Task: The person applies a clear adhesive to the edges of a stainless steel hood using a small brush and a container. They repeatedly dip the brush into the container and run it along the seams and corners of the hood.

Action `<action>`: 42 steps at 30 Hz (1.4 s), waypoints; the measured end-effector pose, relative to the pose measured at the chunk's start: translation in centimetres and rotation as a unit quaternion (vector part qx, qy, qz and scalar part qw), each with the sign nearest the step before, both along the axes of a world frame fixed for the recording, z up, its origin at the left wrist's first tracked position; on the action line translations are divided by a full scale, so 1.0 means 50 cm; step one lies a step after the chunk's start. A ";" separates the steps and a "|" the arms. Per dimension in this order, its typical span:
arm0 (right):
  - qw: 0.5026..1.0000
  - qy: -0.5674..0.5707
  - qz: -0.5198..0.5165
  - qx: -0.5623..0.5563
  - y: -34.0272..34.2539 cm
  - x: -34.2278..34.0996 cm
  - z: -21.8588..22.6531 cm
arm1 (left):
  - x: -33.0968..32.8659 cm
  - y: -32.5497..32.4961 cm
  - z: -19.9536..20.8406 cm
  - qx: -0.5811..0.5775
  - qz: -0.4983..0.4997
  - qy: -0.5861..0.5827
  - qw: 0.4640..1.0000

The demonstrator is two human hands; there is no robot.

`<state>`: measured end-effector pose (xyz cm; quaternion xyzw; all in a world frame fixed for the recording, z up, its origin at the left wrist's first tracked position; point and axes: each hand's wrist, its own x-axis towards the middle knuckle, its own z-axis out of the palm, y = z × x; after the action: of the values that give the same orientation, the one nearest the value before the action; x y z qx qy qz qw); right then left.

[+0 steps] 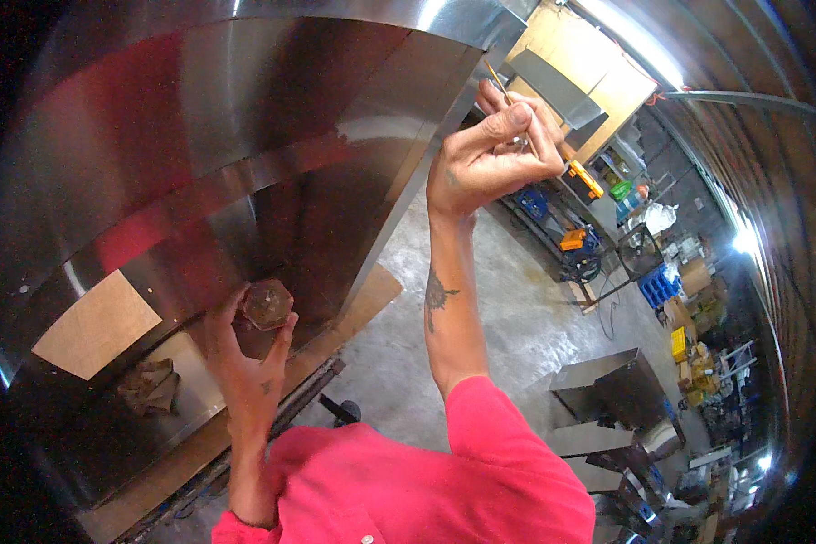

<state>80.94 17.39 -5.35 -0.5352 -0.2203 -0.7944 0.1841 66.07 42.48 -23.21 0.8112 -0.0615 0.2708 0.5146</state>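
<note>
My right hand (pixel 497 152) is raised near the upper edge of a large shiny steel structure (pixel 281 100). Its fingers pinch a thin yellowish stick (pixel 496 76), whose slim end points up and left. Lower down, my left hand (pixel 249 358) is closed around a small faceted cup (pixel 267 305), seen from above. The cup looks see-through and brownish; what is in it, I cannot make out. Behind the cup, the dark steel face reflects red.
A tan rectangular sheet (pixel 98 324) and a crumpled brown rag (pixel 151 387) lie left of my left hand. Wooden board (pixel 372 295) edges the steel. Across the concrete floor (pixel 381 344) stand a tool-laden bench, a blue crate (pixel 659 287) and metal boxes (pixel 621 390).
</note>
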 end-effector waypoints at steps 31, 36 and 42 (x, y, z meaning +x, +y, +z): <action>0.997 0.004 0.059 0.054 -0.017 0.024 0.012 | -0.003 0.006 -0.012 0.002 0.003 -0.032 0.999; 0.982 0.070 0.161 0.065 0.073 -0.060 -0.043 | 0.002 0.009 -0.013 -0.034 0.023 -0.027 0.999; 0.890 0.383 0.243 -0.052 0.150 -0.265 -0.199 | 0.017 0.003 0.006 -0.011 -0.005 -0.068 0.998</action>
<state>67.70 24.88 -15.28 -0.7367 -0.2963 -0.4458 0.4133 66.92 42.64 -22.91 0.7850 -0.0972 0.3236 0.5192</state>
